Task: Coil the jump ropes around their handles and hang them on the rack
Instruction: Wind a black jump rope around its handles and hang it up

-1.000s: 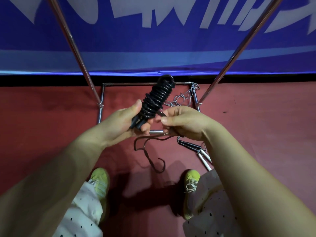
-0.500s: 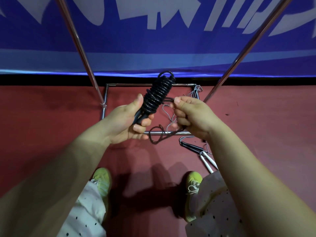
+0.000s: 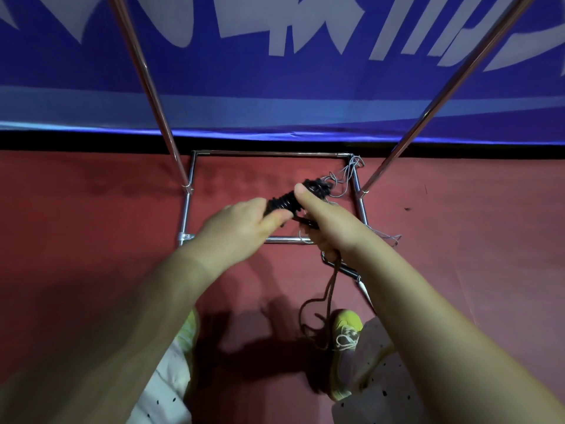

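Reaching forward from the lower left, the left hand (image 3: 241,228) was closed around the near end of the black jump rope (image 3: 301,197), whose cord was wound in tight coils around its handles. The right hand (image 3: 327,221) came in from the lower right and gripped the same bundle, its thumb pressed on top of the coils and its fingers curled underneath; a loose tail of dark cord (image 3: 330,289) ran down from that fist and ended in a loop on the floor beside the right shoe (image 3: 345,341). Both hands held the bundle above the floor, over the square base of the metal rack (image 3: 189,191), close to the base's front bar. Two slanted poles of the rack rose to the upper left and upper right corners of the view. A pale tangled rope (image 3: 347,175) lay draped over the far right corner of the base, and more of it trailed past the near right corner. A pair of thin handles (image 3: 348,272) lay on the red floor (image 3: 91,224) just under the right wrist, partly hidden by it. The left shoe (image 3: 188,332) showed beneath the left forearm, and a blue banner (image 3: 275,87) with pale lettering hung behind the rack.
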A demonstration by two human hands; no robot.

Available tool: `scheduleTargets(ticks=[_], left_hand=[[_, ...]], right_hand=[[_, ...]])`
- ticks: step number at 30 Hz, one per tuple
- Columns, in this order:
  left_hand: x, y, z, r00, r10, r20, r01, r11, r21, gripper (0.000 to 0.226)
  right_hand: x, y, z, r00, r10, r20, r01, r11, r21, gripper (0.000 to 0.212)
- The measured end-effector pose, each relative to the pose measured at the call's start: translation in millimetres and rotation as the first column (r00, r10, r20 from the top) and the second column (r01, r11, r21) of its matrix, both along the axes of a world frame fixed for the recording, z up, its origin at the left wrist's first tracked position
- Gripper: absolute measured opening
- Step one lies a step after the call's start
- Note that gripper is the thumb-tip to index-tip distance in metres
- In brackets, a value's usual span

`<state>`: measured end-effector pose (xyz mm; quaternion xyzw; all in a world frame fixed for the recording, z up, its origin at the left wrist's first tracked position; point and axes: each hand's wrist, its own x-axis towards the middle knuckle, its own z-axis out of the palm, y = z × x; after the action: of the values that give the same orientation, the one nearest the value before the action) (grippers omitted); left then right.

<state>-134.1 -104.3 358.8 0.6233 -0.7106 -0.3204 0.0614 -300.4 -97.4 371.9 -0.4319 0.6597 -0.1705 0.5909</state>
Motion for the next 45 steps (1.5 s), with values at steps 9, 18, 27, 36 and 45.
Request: scheduleTargets(ticks=[9, 18, 27, 36, 45], left_hand=[[10.2, 2.9, 2.1, 0.816, 0.204, -0.541, 0.113, 0.862, 0.495, 0.049], [-1.2, 8.5, 7.5, 0.334, 0.660, -0.673, 0.439, 0.523, 0.731, 0.071], [-7.4, 6.2, 3.3, 0.717, 0.234, -0.657, -0.061, 0.959, 0.276, 0.060], [8.2, -0.8, -9.8, 0.926, 0.139, -0.350, -0.121, 0.990, 0.074, 0.058], [11.9, -6.1, -12.7, 0.995, 0.046, -0.093, -0.052, 0.996, -0.073, 0.046]], right_hand=[[0.8, 0.3, -12.5, 0.994, 0.058, -0.093, -0.085, 0.948, -0.307, 0.037], [5.1, 2.2, -5.7, 0.975, 0.117, 0.191, -0.017, 0.889, -0.457, 0.046], [4.7, -2.6, -9.6, 0.973, 0.212, -0.089, -0.230, 0.867, -0.442, 0.068], [-6.3, -1.5, -12.0, 0.964, 0.181, -0.195, -0.210, 0.967, -0.142, 0.069], [-0.2, -3.5, -21.2, 0.996, -0.054, 0.075, 0.062, 0.992, -0.106, 0.050]])
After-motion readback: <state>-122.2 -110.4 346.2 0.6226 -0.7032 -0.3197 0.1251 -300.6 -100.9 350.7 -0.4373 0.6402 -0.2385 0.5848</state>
